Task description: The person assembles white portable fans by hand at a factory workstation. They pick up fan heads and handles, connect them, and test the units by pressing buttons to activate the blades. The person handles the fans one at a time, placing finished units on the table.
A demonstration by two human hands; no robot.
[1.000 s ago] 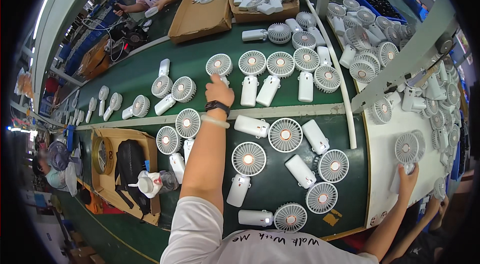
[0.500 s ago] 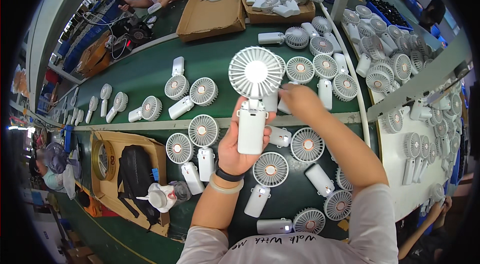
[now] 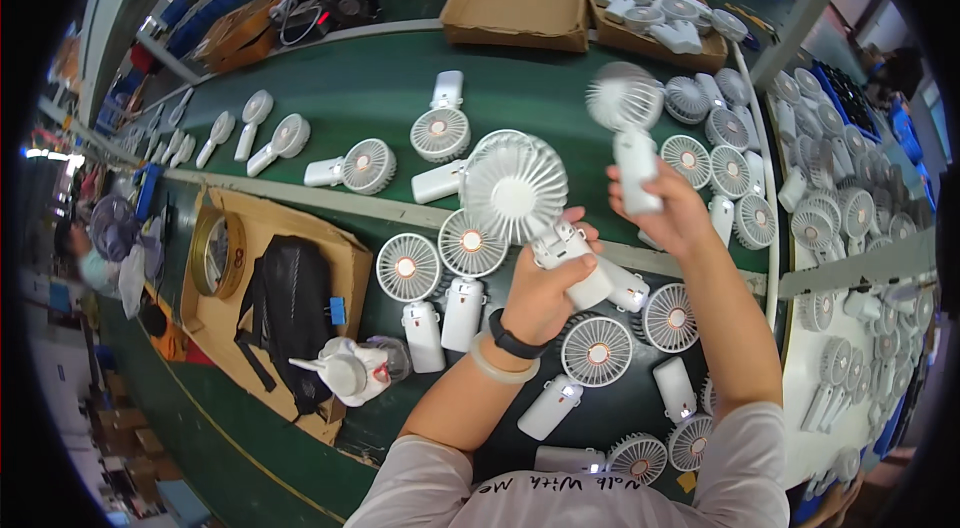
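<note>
Green tabletop stretches across a big, busy workroom, with lots of small fans lying on it. One white fan is up over the middle, in the left hand. That hand's grip is wrapped around the handle, with the thumb across the front. Its round head leans up and to the left. A second white fan, a bit blurry, is in the right hand. That grip is closed around the low part of the handle, and the head points up. These two fans are apart from each other.

Near the arms lie more fans, and some have a little light glowing on the handle. A pale rail runs across behind them. To the left sits a white and red thing; I can't tell what it is. Next to it, a cardboard tray holds a black bag and a yellow-brown roll. At the back, two cardboard boxes stand side by side, the right one piled with fans. On the right, a white tabletop holds still more.
</note>
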